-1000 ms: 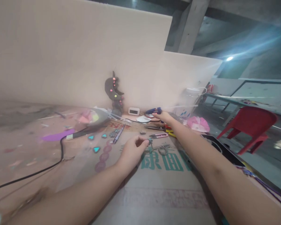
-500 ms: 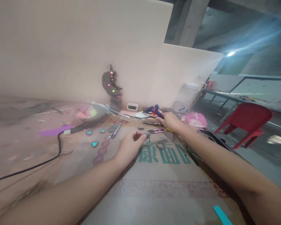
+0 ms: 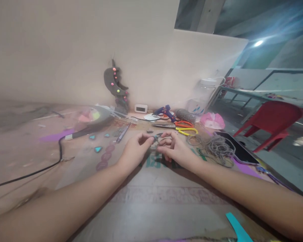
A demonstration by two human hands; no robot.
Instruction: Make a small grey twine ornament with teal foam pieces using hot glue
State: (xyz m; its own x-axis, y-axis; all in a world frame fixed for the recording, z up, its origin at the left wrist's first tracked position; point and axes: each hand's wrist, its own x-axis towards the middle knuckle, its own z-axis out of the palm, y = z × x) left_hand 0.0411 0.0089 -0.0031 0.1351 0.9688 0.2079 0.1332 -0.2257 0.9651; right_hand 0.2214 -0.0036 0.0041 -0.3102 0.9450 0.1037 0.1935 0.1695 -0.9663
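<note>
My left hand (image 3: 139, 147) pinches a small grey-and-teal piece (image 3: 155, 138) between thumb and fingertips, a little above the cardboard; its exact kind is too small to tell. From the other side my right hand (image 3: 173, 148) meets it, fingers curled and closed; what they grip is hidden. Left of the hands lie small teal hearts edged in grey (image 3: 98, 149) and a pen (image 3: 123, 132). Beyond the right hand are scissors (image 3: 187, 131) with red and yellow handles and a blue glue gun (image 3: 166, 112). A tangle of grey cord (image 3: 219, 147) rests to the right.
A phone (image 3: 238, 148) lies past the cord at the table's right side. Along the back stand a small white digital clock (image 3: 140, 108), a clear plastic jug (image 3: 204, 94) and a dark crescent ornament (image 3: 113, 82). A teal strip (image 3: 238, 227) lies near the front edge.
My right hand has come away from the glue gun and moved toward me, to the piece in my left hand. The scissors and cord, covered by the arm before, now show.
</note>
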